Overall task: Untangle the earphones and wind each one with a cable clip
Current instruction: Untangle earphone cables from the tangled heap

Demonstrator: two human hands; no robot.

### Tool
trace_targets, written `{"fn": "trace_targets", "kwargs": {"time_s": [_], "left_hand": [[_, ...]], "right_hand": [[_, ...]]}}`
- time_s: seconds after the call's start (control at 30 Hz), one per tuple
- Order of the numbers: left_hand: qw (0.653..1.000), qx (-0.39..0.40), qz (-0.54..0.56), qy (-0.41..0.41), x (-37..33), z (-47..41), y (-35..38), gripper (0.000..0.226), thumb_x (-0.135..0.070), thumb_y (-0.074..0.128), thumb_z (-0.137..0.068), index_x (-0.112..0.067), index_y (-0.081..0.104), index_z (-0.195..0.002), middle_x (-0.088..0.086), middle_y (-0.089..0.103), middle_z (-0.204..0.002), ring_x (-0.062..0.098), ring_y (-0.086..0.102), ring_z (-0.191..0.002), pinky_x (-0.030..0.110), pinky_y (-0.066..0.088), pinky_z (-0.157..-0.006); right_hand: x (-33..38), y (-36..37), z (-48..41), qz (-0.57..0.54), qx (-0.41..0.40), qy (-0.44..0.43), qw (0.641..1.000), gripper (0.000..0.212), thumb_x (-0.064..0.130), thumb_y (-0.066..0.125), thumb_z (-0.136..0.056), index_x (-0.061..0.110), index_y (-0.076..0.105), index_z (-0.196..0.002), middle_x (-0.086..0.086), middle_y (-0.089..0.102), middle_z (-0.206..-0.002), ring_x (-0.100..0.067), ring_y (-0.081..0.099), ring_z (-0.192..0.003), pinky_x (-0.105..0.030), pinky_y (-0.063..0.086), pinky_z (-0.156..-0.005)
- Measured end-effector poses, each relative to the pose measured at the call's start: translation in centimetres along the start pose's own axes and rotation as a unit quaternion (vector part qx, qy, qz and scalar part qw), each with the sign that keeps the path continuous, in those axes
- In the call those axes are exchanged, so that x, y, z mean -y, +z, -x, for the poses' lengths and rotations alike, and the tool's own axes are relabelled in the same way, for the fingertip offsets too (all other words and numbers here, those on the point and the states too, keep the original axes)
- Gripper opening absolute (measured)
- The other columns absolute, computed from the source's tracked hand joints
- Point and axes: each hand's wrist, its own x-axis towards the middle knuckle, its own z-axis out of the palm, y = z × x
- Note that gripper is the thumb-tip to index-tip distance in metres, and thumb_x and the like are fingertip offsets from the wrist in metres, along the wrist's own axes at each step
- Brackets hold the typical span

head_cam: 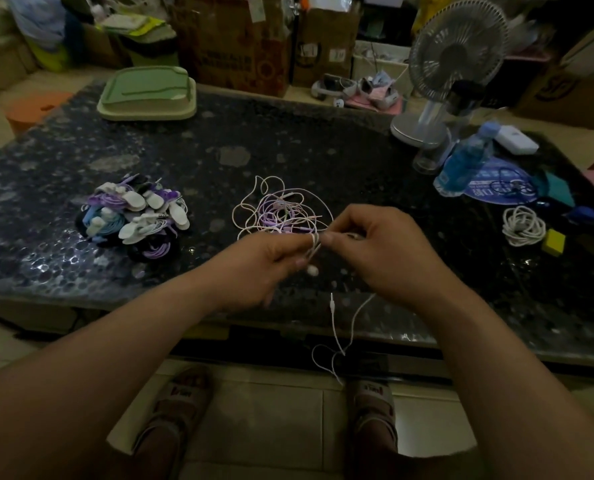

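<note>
Starting at the far left, an orange stool (35,109) sits just off the corner of the dark speckled table (219,140), and a pale green tray (146,95) lies at the table's far edge. Closer in, on the left side of the table, there's a heap of wound earphones (136,216) in purple, blue, white and black, the bundles wrapped in white cable clips (134,199). Moving to the middle, a loose tangle of earphones (281,209) in pink, white and purple lies on the table, just beyond the hands. Now the hands themselves: the left hand (264,265) is up over the near part of the table, fingers curled in, thumb and fingertips pinching a white earphone cable (314,242). Right against it, the right hand (382,251) pinches the same cable between thumb and forefinger, its other fingers bent. The two hands meet at that pinch, and strands of the tangle reach right up to it. A white earbud (312,270) hangs just under the left thumb. Below the right hand the cable drops past the table edge and loops above the floor, and its jack plug (332,299) points upward. Further right, a white fan (455,64) stands at the far edge, a blue bottle (468,161) sits in front of it, and a coiled white cord (523,226) rests beside a small yellow block (553,241)
</note>
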Motion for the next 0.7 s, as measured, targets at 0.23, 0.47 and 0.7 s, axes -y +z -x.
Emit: {"fn": "trace_targets", "kwargs": {"time_s": [0.23, 0.47, 0.7], "left_hand": [[0.981, 0.112, 0.157, -0.009, -1.4, 0.4, -0.2, 0.035, -0.012, 0.055, -0.106, -0.024, 0.063, -0.138, -0.003, 0.079, -0.107, 0.018, 0.052, -0.050, 0.030, 0.047, -0.055], [0.956, 0.077, 0.282, -0.038, -1.2, 0.0, -0.8, 0.041, -0.003, 0.055, -0.101, -0.031, 0.069, -0.128, 0.008, 0.078, -0.103, 0.014, 0.046, -0.045, 0.018, 0.041, -0.047], [0.938, 0.137, 0.314, -0.049, -1.0, 0.1, -1.1, 0.042, -0.002, 0.053, -0.100, -0.024, 0.067, -0.134, 0.010, 0.074, -0.097, 0.012, 0.047, -0.045, 0.018, 0.040, -0.045]], "right_hand": [[-0.5, -0.9, -0.1, -0.261, 0.062, 0.058, 0.961, 0.011, 0.021, 0.071, -0.097, 0.010, 0.074, -0.096, 0.000, 0.075, -0.079, -0.009, 0.070, -0.071, -0.019, 0.056, -0.062], [-1.5, 0.4, -0.8, -0.420, 0.091, 0.157, 0.889, 0.017, 0.022, 0.063, -0.100, 0.012, 0.069, -0.089, 0.000, 0.057, -0.070, -0.004, 0.038, -0.050, -0.016, 0.029, -0.044], [-1.9, 1.0, -1.4, -0.476, 0.082, 0.172, 0.858, 0.014, 0.018, 0.062, -0.100, 0.012, 0.068, -0.089, -0.002, 0.055, -0.072, -0.007, 0.036, -0.055, -0.018, 0.027, -0.047]]}}
